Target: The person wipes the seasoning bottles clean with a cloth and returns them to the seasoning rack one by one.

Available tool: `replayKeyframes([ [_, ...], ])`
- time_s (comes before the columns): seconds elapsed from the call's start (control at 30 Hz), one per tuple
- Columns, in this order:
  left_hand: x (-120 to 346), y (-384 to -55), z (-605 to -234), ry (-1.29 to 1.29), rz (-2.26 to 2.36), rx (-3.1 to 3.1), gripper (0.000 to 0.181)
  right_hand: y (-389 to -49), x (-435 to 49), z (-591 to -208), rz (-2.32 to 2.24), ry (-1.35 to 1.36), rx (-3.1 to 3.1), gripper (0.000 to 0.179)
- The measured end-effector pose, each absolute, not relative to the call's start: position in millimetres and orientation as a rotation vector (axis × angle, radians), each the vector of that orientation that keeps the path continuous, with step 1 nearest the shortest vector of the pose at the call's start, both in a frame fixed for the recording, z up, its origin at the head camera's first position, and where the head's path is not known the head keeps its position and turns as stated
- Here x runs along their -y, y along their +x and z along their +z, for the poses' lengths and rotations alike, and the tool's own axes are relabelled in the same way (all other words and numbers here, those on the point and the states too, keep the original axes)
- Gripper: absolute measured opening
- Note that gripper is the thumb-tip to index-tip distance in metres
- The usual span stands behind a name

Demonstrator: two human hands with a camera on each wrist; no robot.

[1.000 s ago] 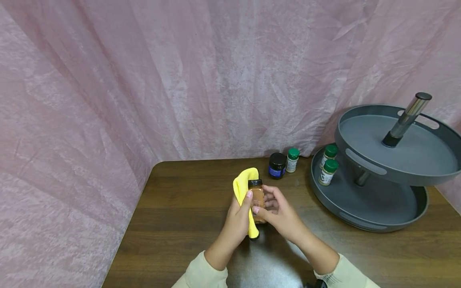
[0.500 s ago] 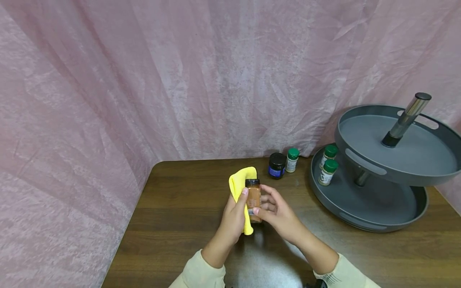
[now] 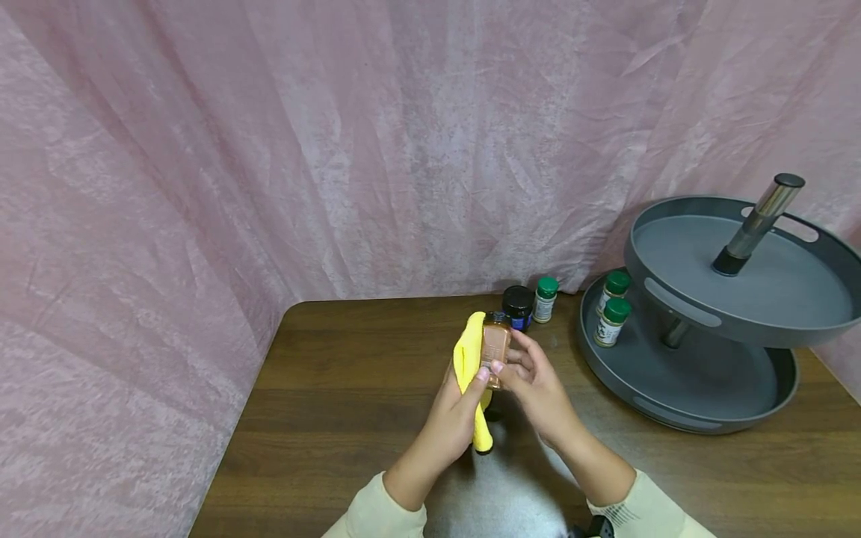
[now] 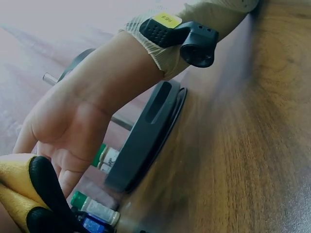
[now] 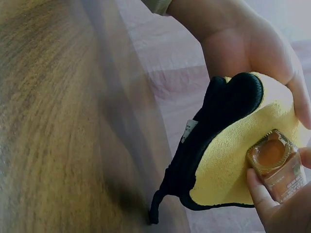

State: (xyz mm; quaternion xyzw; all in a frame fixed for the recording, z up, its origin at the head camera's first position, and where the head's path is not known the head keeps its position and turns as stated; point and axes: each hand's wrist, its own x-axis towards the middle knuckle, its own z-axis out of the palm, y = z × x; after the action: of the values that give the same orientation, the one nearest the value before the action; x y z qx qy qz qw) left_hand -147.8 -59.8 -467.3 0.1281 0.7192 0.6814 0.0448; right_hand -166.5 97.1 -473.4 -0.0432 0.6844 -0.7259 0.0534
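Over the table, a glass spice jar (image 3: pixel 495 347) with brown powder and a black lid leans with its top away from me. My right hand (image 3: pixel 539 388) pinches it between thumb and fingers on its right side. The left hand (image 3: pixel 451 418) holds a folded yellow cloth (image 3: pixel 468 353) against the jar's left side, its thumb in front. In the right wrist view, the jar's square glass base (image 5: pixel 273 154) faces the camera and the cloth's black backing (image 5: pixel 214 116) shows, with a small white tag (image 5: pixel 188 130). The left fingers are mostly hidden behind the cloth.
A dark jar with a blue label (image 3: pixel 518 302) and a green-capped spice jar (image 3: pixel 545 299) stand at the table's back edge. To the right is a grey two-tier tray stand (image 3: pixel 699 415); two more green-capped jars (image 3: pixel 610 323) sit on its lower tier. A pink curtain (image 3: pixel 403 149) hangs behind.
Both hands have shifted right and slightly away with the jar and cloth. The jar now tilts more, its lid overlapping the dark jar in the head view.
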Motion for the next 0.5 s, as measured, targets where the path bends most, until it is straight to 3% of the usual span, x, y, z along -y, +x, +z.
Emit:
replayKeyframes([
  [0.23, 61, -149, -469, 0.308, 2.083, -2.224, 0.048, -163, -94, -474, -2.101, -0.192, -2.125, 0.069],
  [0.5, 70, -152, -467, 0.174, 2.155, -2.147, 0.049, -157, -92, -476, -1.967, -0.442, -2.144, 0.069],
])
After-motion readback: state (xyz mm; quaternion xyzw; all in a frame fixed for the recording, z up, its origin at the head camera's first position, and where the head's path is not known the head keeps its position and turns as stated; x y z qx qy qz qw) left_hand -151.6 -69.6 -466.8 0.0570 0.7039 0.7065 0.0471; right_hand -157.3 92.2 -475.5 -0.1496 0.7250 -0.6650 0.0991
